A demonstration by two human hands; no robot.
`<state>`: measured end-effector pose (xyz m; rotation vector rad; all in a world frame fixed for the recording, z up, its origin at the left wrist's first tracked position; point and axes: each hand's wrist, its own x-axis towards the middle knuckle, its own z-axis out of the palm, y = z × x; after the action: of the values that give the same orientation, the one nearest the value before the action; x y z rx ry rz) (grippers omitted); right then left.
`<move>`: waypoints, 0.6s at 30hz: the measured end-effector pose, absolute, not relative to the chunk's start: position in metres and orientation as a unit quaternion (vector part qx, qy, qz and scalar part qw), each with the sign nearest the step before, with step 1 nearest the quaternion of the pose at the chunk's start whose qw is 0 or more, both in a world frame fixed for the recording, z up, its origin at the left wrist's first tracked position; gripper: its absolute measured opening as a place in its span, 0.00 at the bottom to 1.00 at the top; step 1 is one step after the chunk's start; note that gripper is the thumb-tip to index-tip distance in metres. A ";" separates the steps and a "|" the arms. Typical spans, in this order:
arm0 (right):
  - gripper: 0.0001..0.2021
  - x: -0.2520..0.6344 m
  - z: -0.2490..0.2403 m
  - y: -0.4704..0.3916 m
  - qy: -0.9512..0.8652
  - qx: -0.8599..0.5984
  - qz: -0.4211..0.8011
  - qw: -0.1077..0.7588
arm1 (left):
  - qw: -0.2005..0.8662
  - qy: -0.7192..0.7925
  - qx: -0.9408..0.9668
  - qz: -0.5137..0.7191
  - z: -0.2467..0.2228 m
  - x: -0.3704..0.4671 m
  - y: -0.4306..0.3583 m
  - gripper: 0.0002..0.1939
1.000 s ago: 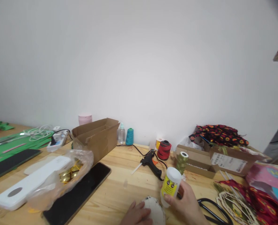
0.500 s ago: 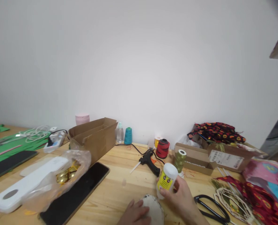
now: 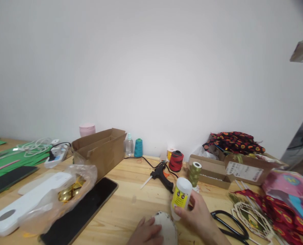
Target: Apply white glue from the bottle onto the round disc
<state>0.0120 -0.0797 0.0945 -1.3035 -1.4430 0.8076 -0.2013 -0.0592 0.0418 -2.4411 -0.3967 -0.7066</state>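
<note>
My right hand (image 3: 201, 212) is closed around a white bottle with a yellow label (image 3: 181, 197), which tilts a little over the table. Under its lower end, at the bottom edge of the picture, lies a pale rounded flat piece (image 3: 169, 231) with dark marks along its rim. The fingers of my left hand (image 3: 147, 232) are spread and rest on the left side of that piece. Whether the bottle touches the piece I cannot tell. A black glue gun (image 3: 163, 177) with a white stick in it lies just behind the bottle.
Thread spools, including a red one (image 3: 176, 161) and an olive one (image 3: 195, 172), stand behind. Black-handled scissors (image 3: 230, 226) and a wooden lattice frame (image 3: 253, 221) lie right. A phone (image 3: 82, 211), a bag of golden bells (image 3: 67, 194) and a cardboard box (image 3: 102, 149) are left.
The view has shifted slightly, so everything sits a little further left. My right hand still grips the bottle, which looks slightly more upright; my left hand stays on the pale piece.
</note>
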 end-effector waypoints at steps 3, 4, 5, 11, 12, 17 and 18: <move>0.21 0.016 0.094 -0.081 -0.589 -0.521 0.355 0.505 | 0.273 -0.181 -0.914 -0.238 0.048 -0.200 -0.062 0.11; 0.21 0.016 0.095 -0.081 -0.585 -0.518 0.363 0.508 | 0.271 -0.175 -0.916 -0.239 0.049 -0.200 -0.062 0.11; 0.21 0.016 0.095 -0.081 -0.581 -0.517 0.366 0.511 | 0.273 -0.160 -0.916 -0.247 0.050 -0.200 -0.062 0.10; 0.20 0.017 0.097 -0.082 -0.593 -0.525 0.353 0.498 | 0.295 -0.123 -0.909 -0.267 0.044 -0.202 -0.055 0.08; 0.20 0.017 0.097 -0.082 -0.595 -0.520 0.357 0.498 | 0.296 -0.124 -0.908 -0.270 0.044 -0.202 -0.055 0.08; 0.22 0.018 0.093 -0.082 -0.588 -0.521 0.346 0.513 | 0.279 -0.131 -0.904 -0.298 0.044 -0.201 -0.056 0.09; 0.22 0.018 0.093 -0.082 -0.590 -0.518 0.347 0.512 | 0.275 -0.128 -0.903 -0.303 0.043 -0.201 -0.056 0.09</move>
<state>0.0182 -0.0821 0.0926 -1.2471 -1.4202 0.8349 -0.2013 -0.0562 0.0431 -2.4282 -0.3441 -0.8158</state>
